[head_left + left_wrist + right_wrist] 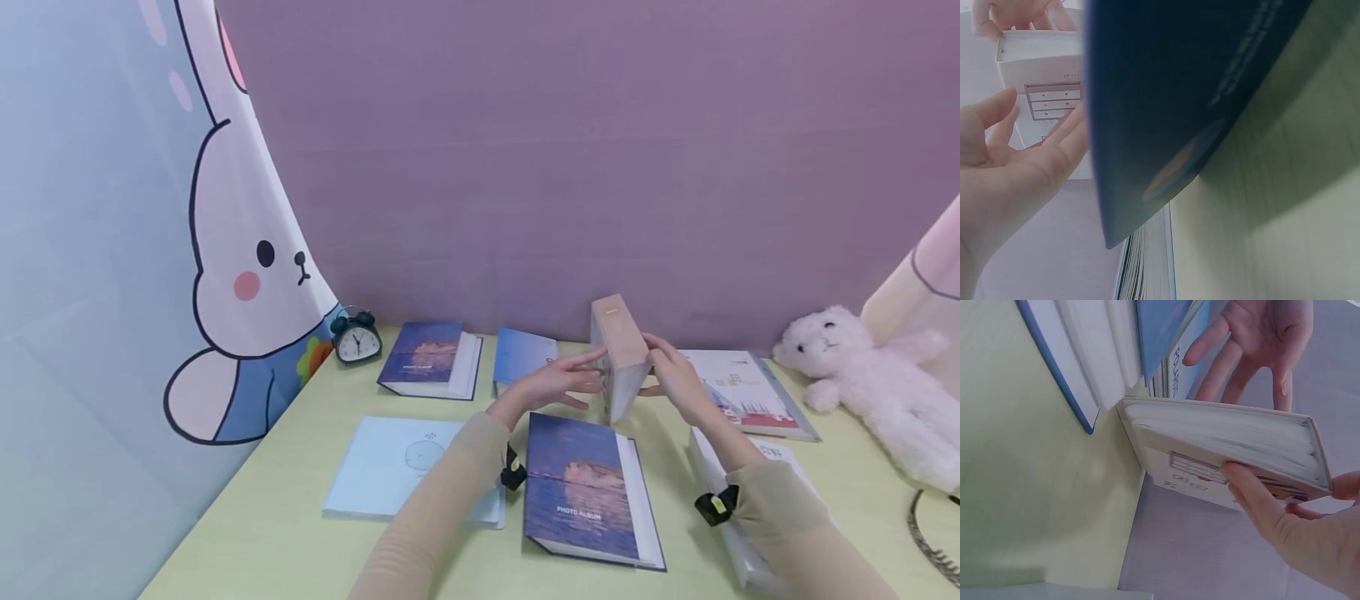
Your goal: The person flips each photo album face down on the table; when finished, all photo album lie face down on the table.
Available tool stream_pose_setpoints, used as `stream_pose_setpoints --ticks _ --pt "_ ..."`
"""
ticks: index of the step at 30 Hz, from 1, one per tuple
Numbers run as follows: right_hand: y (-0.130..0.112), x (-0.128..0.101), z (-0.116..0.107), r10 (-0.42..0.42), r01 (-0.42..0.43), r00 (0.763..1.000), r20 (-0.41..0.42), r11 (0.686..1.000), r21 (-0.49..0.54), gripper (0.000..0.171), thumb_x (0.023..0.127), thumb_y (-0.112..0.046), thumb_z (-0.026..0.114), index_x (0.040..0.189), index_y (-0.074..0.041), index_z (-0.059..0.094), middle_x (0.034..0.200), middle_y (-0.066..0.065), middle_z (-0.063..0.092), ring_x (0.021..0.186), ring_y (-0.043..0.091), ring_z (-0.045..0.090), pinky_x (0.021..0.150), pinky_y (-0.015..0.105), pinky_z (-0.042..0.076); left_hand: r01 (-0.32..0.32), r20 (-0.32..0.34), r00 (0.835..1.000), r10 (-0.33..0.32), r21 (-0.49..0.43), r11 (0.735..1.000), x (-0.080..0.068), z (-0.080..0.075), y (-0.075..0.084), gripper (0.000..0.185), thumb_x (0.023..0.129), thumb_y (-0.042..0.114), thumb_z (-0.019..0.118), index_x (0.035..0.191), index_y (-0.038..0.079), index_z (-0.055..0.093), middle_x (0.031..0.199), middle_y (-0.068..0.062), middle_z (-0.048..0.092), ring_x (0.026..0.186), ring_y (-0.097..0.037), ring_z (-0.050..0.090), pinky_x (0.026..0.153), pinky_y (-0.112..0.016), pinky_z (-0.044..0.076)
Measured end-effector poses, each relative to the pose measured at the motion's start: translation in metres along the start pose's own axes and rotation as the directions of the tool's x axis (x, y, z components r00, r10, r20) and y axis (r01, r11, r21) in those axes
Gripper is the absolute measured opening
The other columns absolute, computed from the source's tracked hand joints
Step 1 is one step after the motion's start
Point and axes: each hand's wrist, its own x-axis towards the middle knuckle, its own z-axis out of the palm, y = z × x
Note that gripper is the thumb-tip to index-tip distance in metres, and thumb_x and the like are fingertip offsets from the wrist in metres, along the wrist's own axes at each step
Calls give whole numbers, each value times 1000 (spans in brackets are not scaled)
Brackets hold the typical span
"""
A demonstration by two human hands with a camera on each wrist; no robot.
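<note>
A thick album (624,337) with a pinkish spine and white page edges stands upright near the back of the table. My right hand (678,382) grips it from the right, with fingertips on its cover and around a corner in the right wrist view (1313,534). On the other side, my left hand (557,383) has its fingers spread and mostly straight, the index finger reaching to the album's side. Whether those fingers touch it is hard to tell. In the left wrist view, the album's pale cover (1029,75) bears a small drawer-like drawing.
A dark blue photo album (577,492) lies in front of the hands, and a similar album (423,354) lies at the back left. Around them are a blue book (521,354), a light blue folder (382,462), white books (738,383), an alarm clock (357,342) and a white plush toy (885,383).
</note>
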Motion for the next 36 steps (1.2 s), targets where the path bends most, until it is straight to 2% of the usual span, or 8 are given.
stream_pose_setpoints --ticks 4,9,13,16,23,28,32,36 --pt "1 -1 -2 10 -8 1000 29 998 -55 57 100 -26 32 148 3 18 142 34 29 122 49 41 79 45 56 -4 2 1000 4 8 1000 1 0 0 51 101 25 42 146 42 25 153 -7 29 133 -27 41 96 -42 49" --pt "2 -2 -4 10 -2 998 60 992 -128 75 97 -39 48 148 4 14 145 32 26 124 49 41 77 39 58 -14 12 1000 13 38 999 1 1 -3 52 101 23 44 146 39 26 152 -3 32 133 -23 42 97 -40 49" --pt "-1 -3 -5 19 -8 998 63 986 -166 73 100 -36 42 148 6 6 147 36 18 124 52 38 79 42 56 3 34 999 -7 119 993 1 2 -6 50 100 25 45 145 39 30 152 5 32 134 -19 40 97 -38 49" --pt "-3 -3 -6 33 -21 998 51 975 -221 70 102 -35 35 147 7 3 147 38 14 125 52 37 82 44 55 50 44 997 -59 182 982 0 4 -8 50 99 27 47 143 43 31 152 7 30 136 -17 36 102 -41 44" --pt "-2 -3 -6 90 -79 994 54 980 -185 64 103 -28 29 146 9 -1 147 38 9 129 51 32 86 45 53 112 63 990 -125 180 977 -6 8 -13 51 99 23 46 146 35 30 156 1 21 141 -21 26 114 -40 28" --pt "0 -3 -7 102 -91 994 38 969 -229 64 103 -27 30 143 15 4 143 41 19 122 50 42 88 45 52 112 10 993 -118 230 967 -9 5 -14 50 99 25 45 147 28 31 155 -2 26 140 -22 30 111 -39 34" --pt "2 -2 -10 106 -92 994 37 955 -283 71 100 -34 41 142 17 15 137 40 33 116 47 49 88 45 52 127 -49 992 -118 259 958 -8 2 -16 53 99 25 47 148 18 29 149 -8 37 135 -25 37 109 -39 37" --pt "5 1 -15 145 -119 988 61 943 -310 80 95 -38 52 142 16 17 136 37 37 119 45 47 88 45 53 149 -72 988 -134 266 952 -6 -1 -20 54 98 25 49 148 14 30 147 -10 39 135 -25 38 110 -39 35"
